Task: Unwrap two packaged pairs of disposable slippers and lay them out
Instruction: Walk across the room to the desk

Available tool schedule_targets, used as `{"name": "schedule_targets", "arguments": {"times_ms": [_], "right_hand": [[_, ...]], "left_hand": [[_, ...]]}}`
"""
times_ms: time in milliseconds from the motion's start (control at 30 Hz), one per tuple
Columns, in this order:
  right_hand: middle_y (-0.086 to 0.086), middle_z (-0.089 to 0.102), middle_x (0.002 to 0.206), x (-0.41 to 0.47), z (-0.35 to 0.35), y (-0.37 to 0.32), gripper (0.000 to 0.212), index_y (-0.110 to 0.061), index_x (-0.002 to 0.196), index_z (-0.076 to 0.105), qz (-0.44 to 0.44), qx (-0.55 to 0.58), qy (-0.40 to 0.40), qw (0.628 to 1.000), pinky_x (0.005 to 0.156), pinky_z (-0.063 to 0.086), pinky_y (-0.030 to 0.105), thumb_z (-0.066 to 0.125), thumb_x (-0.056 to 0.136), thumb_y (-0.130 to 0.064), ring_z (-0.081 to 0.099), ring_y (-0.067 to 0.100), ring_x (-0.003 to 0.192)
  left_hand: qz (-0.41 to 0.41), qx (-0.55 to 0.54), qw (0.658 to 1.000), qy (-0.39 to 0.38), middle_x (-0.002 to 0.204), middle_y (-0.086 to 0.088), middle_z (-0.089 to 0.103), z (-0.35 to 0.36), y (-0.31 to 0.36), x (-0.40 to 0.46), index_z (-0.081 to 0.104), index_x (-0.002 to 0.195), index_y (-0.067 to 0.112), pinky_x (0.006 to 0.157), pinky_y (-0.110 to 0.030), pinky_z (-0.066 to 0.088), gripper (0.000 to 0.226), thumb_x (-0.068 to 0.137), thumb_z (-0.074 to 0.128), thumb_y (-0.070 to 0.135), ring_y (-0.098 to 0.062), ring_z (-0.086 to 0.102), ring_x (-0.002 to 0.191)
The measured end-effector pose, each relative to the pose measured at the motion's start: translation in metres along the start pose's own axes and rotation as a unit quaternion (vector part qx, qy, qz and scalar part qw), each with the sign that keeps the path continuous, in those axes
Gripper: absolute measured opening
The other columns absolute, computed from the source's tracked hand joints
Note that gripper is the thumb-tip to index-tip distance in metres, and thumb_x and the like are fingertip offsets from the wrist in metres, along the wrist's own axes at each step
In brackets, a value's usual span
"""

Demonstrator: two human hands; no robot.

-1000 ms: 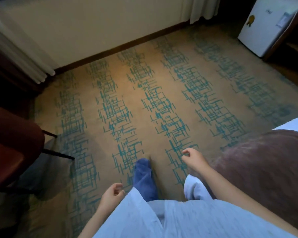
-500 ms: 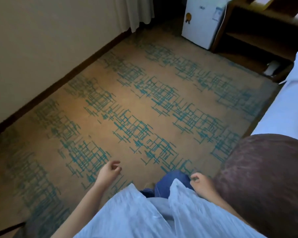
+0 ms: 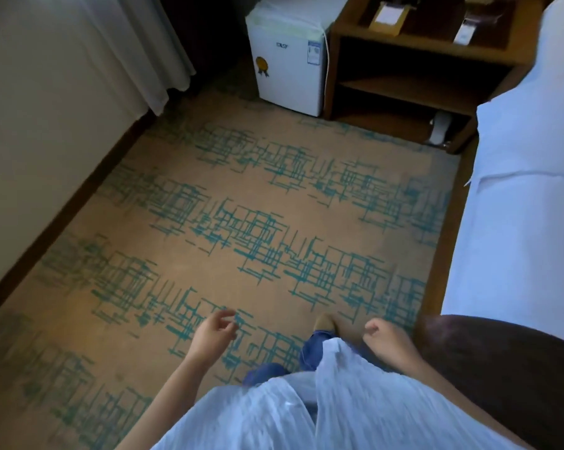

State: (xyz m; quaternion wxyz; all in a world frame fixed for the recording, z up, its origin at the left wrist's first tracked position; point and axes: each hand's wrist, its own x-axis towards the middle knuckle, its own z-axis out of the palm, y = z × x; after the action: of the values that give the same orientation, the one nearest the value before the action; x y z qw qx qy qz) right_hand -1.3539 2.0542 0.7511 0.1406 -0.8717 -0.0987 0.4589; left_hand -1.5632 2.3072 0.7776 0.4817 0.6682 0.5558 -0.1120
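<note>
No slipper package shows plainly. A small white bundle [image 3: 439, 128] lies on the bottom shelf of the wooden nightstand [image 3: 417, 50] at the far right; it is too dim to identify. My left hand [image 3: 214, 334] hangs low over the patterned carpet [image 3: 241, 203], its fingers loosely curled and apart, holding nothing. Beside the dark bed throw, my right hand [image 3: 382, 339] is curled into a loose fist and is empty too. Both hands are far from the nightstand. My blue trouser legs and one foot show between them.
A white mini fridge [image 3: 287, 69] stands left of the nightstand. Small cards and boxes lie on the nightstand top. A bed with white sheets [image 3: 517, 206] and a dark throw [image 3: 501, 368] runs along the right. Wall, baseboard and curtain [image 3: 137, 43] border the left.
The view has swung right and moved forward: the red chair left the frame, and the fridge, nightstand and bed came in and grew larger. Both hands stay empty and swing with my steps.
</note>
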Motion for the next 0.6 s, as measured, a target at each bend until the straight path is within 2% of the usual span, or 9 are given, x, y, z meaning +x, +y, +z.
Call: {"name": "schedule_targets", "arguments": {"times_ms": [100, 167, 267, 367, 467, 533, 600], "right_hand": [[0.004, 0.065, 0.116, 0.046, -0.058, -0.044, 0.032, -0.017, 0.116, 0.058, -0.006, 0.010, 0.007, 1.000, 0.087, 0.047, 0.032, 0.051, 0.088, -0.029, 0.060, 0.023, 0.103], [0.004, 0.063, 0.118, 0.073, -0.093, -0.071, 0.034, -0.018, 0.120, 0.056, -0.007, 0.015, 0.015, 1.000, 0.090, 0.048, 0.034, 0.049, 0.089, -0.031, 0.059, 0.022, 0.105], [0.005, 0.061, 0.122, 0.113, -0.140, -0.103, 0.034, -0.021, 0.120, 0.055, -0.004, 0.032, 0.026, 0.999, 0.090, 0.048, 0.037, 0.049, 0.089, -0.032, 0.058, 0.024, 0.106], [0.005, 0.060, 0.122, 0.159, -0.183, -0.127, 0.034, -0.022, 0.122, 0.054, 0.008, 0.053, 0.024, 0.998, 0.086, 0.051, 0.038, 0.048, 0.090, -0.033, 0.061, 0.023, 0.096], [0.003, 0.060, 0.124, 0.192, -0.218, -0.141, 0.035, -0.022, 0.123, 0.053, 0.031, 0.058, 0.035, 0.997, 0.087, 0.048, 0.035, 0.049, 0.091, -0.033, 0.058, 0.022, 0.105], [0.002, 0.061, 0.119, 0.205, -0.236, -0.145, 0.035, -0.021, 0.123, 0.053, 0.046, 0.082, 0.036, 0.995, 0.078, 0.047, 0.031, 0.051, 0.090, -0.034, 0.058, 0.018, 0.097], [0.001, 0.064, 0.116, 0.215, -0.250, -0.146, 0.033, -0.021, 0.119, 0.054, 0.063, 0.097, 0.044, 0.992, 0.076, 0.047, 0.029, 0.053, 0.089, -0.035, 0.059, 0.016, 0.093]], "left_hand": [[-0.004, 0.048, 0.999, -0.014, 0.094, -0.017, 0.069, 0.003, 0.039, 0.038, 0.060, 0.109, 0.009, 0.079, -0.038, 0.049, 0.025, 0.085, 0.055, 0.008, -0.031, 0.066, 0.086], [-0.014, 0.052, 0.998, -0.022, 0.097, -0.020, 0.068, 0.003, 0.065, 0.059, 0.059, 0.111, 0.006, 0.084, -0.040, 0.049, 0.025, 0.086, 0.056, 0.006, -0.033, 0.066, 0.088], [-0.018, 0.077, 0.996, -0.046, 0.091, -0.013, 0.068, 0.004, 0.109, 0.093, 0.059, 0.108, 0.010, 0.073, -0.029, 0.044, 0.022, 0.086, 0.055, 0.007, -0.024, 0.062, 0.079], [0.001, 0.089, 0.994, -0.062, 0.090, -0.012, 0.068, 0.006, 0.165, 0.145, 0.058, 0.104, 0.014, 0.073, -0.028, 0.043, 0.020, 0.086, 0.054, 0.007, -0.022, 0.061, 0.080], [0.015, 0.111, 0.991, -0.075, 0.085, -0.007, 0.065, 0.001, 0.229, 0.205, 0.060, 0.107, 0.012, 0.067, -0.026, 0.039, 0.021, 0.086, 0.055, 0.009, -0.020, 0.059, 0.079], [0.025, 0.129, 0.988, -0.077, 0.078, 0.003, 0.065, -0.001, 0.273, 0.243, 0.060, 0.106, 0.014, 0.059, -0.024, 0.040, 0.021, 0.086, 0.056, 0.012, -0.015, 0.059, 0.072], [0.034, 0.133, 0.987, -0.088, 0.077, 0.001, 0.067, 0.001, 0.317, 0.279, 0.061, 0.108, 0.009, 0.062, -0.025, 0.045, 0.023, 0.086, 0.057, 0.010, -0.015, 0.062, 0.069]]}}
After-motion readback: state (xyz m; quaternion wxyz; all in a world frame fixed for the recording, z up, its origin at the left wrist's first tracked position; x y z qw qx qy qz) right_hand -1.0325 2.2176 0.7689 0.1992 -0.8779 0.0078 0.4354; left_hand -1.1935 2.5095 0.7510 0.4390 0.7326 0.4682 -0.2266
